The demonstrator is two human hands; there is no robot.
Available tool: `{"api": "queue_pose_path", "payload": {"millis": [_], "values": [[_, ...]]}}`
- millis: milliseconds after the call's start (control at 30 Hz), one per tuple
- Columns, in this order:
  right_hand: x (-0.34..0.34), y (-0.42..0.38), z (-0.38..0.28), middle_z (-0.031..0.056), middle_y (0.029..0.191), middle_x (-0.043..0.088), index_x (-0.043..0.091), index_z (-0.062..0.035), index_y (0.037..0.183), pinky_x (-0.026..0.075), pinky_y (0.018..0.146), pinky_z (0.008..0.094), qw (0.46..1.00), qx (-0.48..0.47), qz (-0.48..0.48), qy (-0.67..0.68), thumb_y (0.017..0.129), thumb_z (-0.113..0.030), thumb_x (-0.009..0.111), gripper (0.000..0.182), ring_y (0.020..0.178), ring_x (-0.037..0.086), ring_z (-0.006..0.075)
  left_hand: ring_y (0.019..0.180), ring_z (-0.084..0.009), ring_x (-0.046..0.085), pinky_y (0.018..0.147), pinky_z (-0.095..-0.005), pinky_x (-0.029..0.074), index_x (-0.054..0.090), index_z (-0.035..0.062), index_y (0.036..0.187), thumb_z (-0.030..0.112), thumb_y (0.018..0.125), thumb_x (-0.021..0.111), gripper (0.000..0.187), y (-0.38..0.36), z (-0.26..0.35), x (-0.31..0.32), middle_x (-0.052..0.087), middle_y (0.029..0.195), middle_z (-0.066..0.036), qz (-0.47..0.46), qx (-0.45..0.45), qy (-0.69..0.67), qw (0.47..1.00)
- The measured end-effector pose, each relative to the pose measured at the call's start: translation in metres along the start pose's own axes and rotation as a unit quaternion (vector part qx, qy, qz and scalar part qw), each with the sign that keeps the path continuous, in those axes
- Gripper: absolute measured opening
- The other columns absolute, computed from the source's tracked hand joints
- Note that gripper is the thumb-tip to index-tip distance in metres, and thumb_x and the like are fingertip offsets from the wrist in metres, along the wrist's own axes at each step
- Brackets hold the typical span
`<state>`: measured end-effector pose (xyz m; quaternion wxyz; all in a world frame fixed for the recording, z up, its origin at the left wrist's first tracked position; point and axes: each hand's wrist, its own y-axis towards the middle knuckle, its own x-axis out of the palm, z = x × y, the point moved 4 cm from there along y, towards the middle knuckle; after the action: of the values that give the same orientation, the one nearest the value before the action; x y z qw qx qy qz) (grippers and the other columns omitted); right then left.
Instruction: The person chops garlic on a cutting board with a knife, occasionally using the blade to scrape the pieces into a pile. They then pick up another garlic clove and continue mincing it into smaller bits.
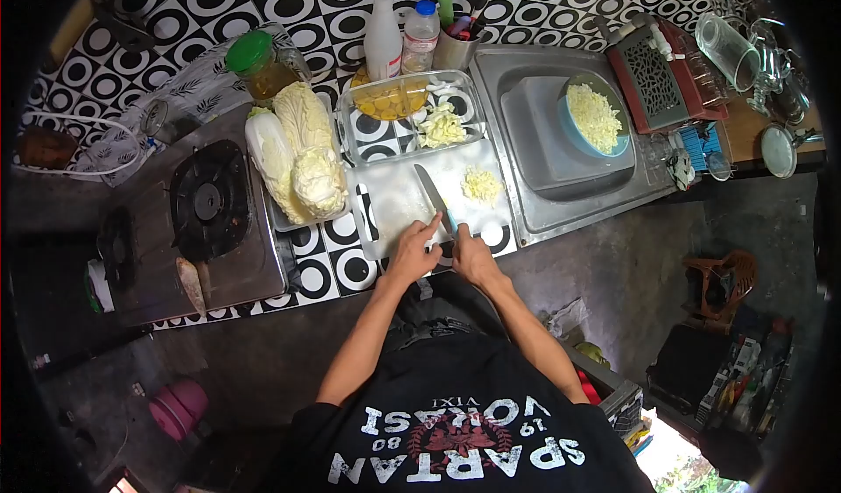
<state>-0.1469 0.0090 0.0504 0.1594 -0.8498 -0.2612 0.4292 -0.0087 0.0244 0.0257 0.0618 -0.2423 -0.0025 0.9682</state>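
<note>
My right hand [474, 257] is closed around the light blue handle of a kitchen knife [431, 191], whose blade points away from me over a translucent cutting board [394, 195]. Beside it, my left hand [414, 249] has its index finger stretched out to the blade near the handle, and the fingers are apart. Chopped pale cabbage [481, 184] lies in a small heap on the board, right of the blade. Behind the board is a clear divided container [350, 134], with cut cabbage pieces [442, 127] in its right part and orange slices [385, 103] at the back.
To the left, whole napa cabbages [307, 156] fill a tray beside a gas stove [236, 265]. A blue bowl [574, 134] of chopped cabbage stands over the sink [534, 204] on the right. Bottles [383, 42] and a utensil cup [454, 53] line the tiled wall.
</note>
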Motion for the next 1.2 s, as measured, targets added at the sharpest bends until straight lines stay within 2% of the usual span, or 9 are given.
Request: {"api": "queue_pose_path", "payload": {"millis": [167,233,400,633,833,967,1033,1100,1200], "values": [[-0.008,-0.017,-0.005,0.0347,0.081,0.057,0.038,0.0066,0.1,0.042,0.072,0.0528,0.996,0.034,0.065,0.056,0.082,-0.005,0.051,0.025,0.085,0.055,0.0504,0.075,-0.0323,0.053,0.069,-0.0386,0.045,0.045,0.0096,0.132,0.006,0.069,0.059,0.065,0.005,-0.008,0.011,0.049,0.082,-0.015,-0.015,0.026,0.037,0.999],[-0.01,-0.028,-0.004,0.0339,0.081,0.057,0.038,0.0062,0.103,0.042,0.072,0.0526,0.992,0.035,0.088,0.083,0.084,-0.005,0.05,0.025,0.085,0.055,0.0503,0.08,-0.0319,0.054,0.072,-0.0395,0.046,0.044,0.0141,0.133,0.007,0.071,0.059,0.065,0.007,-0.013,0.01,0.049,0.087,-0.014,-0.01,0.011,0.047,0.999],[0.007,-0.038,0.011,0.0293,0.082,0.06,0.041,0.0002,0.1,0.043,0.07,0.0558,0.993,0.064,0.095,0.029,0.092,-0.022,0.043,0.024,0.081,0.057,0.0484,0.068,-0.0266,0.051,0.064,-0.0364,0.044,0.052,0.0028,0.124,0.003,0.069,0.057,0.055,0.007,-0.011,-0.002,0.05,0.08,-0.013,0.065,-0.024,0.038,0.997],[0.026,-0.024,0.015,0.0233,0.088,0.06,0.044,-0.0038,0.101,0.044,0.07,0.0541,0.997,0.01,0.049,-0.065,0.088,-0.017,0.047,0.019,0.081,0.058,0.0442,0.054,-0.0136,0.045,0.053,-0.0261,0.041,0.058,0.0045,0.119,-0.003,0.069,0.055,0.05,-0.01,-0.013,-0.027,0.049,0.076,-0.007,0.161,-0.025,0.017,0.986],[-0.002,-0.01,0.052,0.0227,0.076,0.061,0.048,-0.0022,0.112,0.047,0.063,0.0505,0.988,0.011,0.129,-0.083,0.086,-0.015,0.05,0.029,0.071,0.06,0.0414,0.056,-0.0168,0.048,0.054,-0.029,0.043,0.061,0.0008,0.11,-0.005,0.068,0.056,0.042,-0.03,-0.017,-0.041,0.053,0.076,-0.009,0.184,-0.08,0.049,0.978],[-0.018,-0.013,0.065,0.0223,0.08,0.06,0.048,-0.0067,0.113,0.049,0.061,0.0503,0.985,-0.009,0.154,-0.071,0.083,-0.016,0.053,0.032,0.069,0.061,0.0406,0.057,-0.0094,0.047,0.052,-0.0217,0.039,0.063,0.0006,0.106,-0.007,0.071,0.056,0.037,-0.034,-0.012,-0.041,0.052,0.074,-0.005,0.197,-0.076,0.056,0.976],[-0.031,-0.017,0.068,0.0216,0.08,0.06,0.049,-0.0076,0.117,0.049,0.06,0.0499,0.983,-0.021,0.173,-0.064,0.082,-0.016,0.054,0.036,0.069,0.061,0.04,0.054,-0.0161,0.047,0.053,-0.0279,0.043,0.064,-0.0002,0.104,-0.005,0.068,0.057,0.037,-0.028,-0.003,-0.039,0.052,0.071,-0.009,0.204,-0.065,0.055,0.975],[-0.04,-0.022,0.067,0.0203,0.08,0.059,0.051,-0.0106,0.122,0.049,0.061,0.0487,0.979,-0.051,0.192,-0.034,0.081,-0.016,0.054,0.041,0.069,0.061,0.0383,0.059,-0.0179,0.05,0.057,-0.0277,0.044,0.064,0.0008,0.104,-0.004,0.068,0.058,0.037,-0.016,-0.003,-0.035,0.053,0.075,-0.009,0.179,-0.083,0.056,0.979],[-0.052,-0.031,0.063,0.0163,0.076,0.057,0.057,-0.0124,0.119,0.049,0.061,0.0439,0.979,-0.052,0.193,-0.047,0.08,-0.02,0.057,0.039,0.07,0.059,0.0338,0.088,-0.025,0.053,0.075,-0.0314,0.044,0.064,0.0052,0.107,0.005,0.066,0.065,0.041,0.005,0.036,-0.021,0.054,0.094,-0.011,0.142,0.026,0.14,0.98]]}}
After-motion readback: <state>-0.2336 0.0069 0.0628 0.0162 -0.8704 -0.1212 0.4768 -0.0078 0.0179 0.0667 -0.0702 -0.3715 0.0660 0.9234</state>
